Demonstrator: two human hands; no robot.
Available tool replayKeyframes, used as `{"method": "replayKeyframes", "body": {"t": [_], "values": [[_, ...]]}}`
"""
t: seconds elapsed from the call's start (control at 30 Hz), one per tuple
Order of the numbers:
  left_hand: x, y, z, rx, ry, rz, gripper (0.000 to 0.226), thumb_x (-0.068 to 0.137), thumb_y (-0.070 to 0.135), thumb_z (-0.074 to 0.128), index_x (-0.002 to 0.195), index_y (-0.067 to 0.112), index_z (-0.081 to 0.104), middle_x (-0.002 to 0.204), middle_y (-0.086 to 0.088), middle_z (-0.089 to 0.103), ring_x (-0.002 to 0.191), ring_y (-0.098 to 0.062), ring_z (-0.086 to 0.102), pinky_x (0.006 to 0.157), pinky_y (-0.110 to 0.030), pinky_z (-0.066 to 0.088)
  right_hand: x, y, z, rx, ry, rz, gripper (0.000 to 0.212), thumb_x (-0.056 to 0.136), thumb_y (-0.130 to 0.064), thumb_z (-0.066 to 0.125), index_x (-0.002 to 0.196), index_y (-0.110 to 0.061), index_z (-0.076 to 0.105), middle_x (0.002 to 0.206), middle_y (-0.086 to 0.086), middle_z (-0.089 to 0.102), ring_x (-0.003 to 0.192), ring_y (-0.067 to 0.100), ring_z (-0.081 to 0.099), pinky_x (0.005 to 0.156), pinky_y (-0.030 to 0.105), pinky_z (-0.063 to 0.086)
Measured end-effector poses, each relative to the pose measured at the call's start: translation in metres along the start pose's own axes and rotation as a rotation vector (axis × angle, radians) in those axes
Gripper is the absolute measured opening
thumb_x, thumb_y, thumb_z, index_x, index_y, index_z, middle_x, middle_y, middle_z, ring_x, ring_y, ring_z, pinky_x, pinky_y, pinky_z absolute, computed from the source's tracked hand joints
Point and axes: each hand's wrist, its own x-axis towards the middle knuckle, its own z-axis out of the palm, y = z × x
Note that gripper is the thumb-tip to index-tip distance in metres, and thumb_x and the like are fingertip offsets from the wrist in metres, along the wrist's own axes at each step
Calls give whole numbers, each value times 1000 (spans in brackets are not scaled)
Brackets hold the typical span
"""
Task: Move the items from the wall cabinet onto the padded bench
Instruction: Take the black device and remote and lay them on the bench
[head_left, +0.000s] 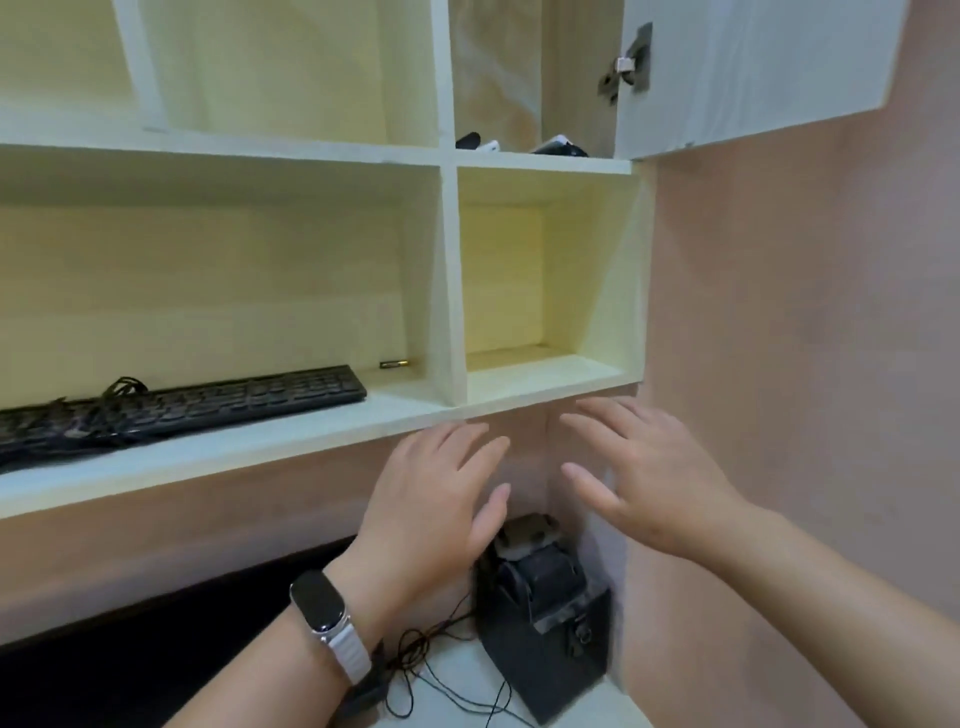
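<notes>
The wall cabinet (447, 291) hangs open before you, its keyboard (176, 408) along the lower left shelf with a small battery (394, 365) behind its right end, and dark small items (519, 144) wait in the upper right compartment. Your left hand (431, 499) and right hand (644, 478) hover just beneath the bare lower right compartment, fingers spread loose, holding and touching nothing, probably between loads. A black device (540, 597) with thin cables sits below them, seemingly on the bench.

no legible text, labels, nos.
</notes>
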Motion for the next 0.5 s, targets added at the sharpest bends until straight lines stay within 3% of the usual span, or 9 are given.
{"method": "replayKeyframes", "body": {"t": [0.2, 0.37, 0.5], "values": [[88, -38, 6, 10, 160, 99, 38, 84, 37, 54, 111, 14, 68, 111, -5, 67, 102, -28, 61, 79, -38, 47, 76, 40, -6, -55, 112, 37, 53, 89, -50, 41, 121, -14, 65, 122, 9, 66, 107, 32, 62, 82, 43, 53], [153, -53, -12, 52, 246, 161, 40, 85, 37, 52, 114, 14, 67, 114, -7, 66, 105, -28, 59, 81, -38, 46, 128, 82, -28, 26, 219, 46, 53, 91, -50, 40, 125, -15, 61, 125, 6, 62, 111, 31, 57, 90, 47, 50], [207, -59, -33, 174, 304, 234, 40, 87, 35, 54, 117, 11, 66, 114, -10, 65, 104, -31, 59, 80, -40, 50, 171, 114, -47, 99, 273, 25, 41, 93, -37, 54, 126, -14, 59, 127, 4, 58, 117, 29, 52, 94, 44, 46]]}}
